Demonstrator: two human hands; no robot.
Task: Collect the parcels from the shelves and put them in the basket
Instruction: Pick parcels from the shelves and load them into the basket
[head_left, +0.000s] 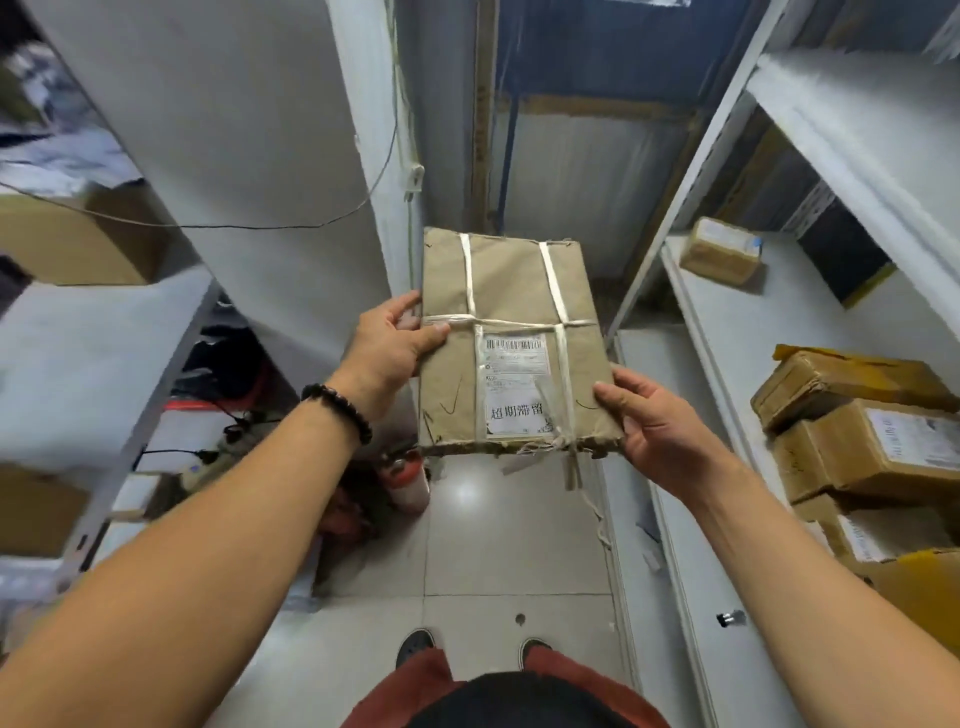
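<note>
Between the hands (389, 353) (660, 426), a parcel (509, 291).

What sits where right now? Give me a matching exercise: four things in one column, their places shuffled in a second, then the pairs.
Things
1. strapped flat parcel
2. small taped box
3. red canister
4. beaded bracelet

Places
A. standing on the floor
B. worn just behind the left hand
C. held between the left hand and the right hand
D. at the far end of the right shelf

Pairs: 1-C, 2-D, 3-A, 4-B
</note>
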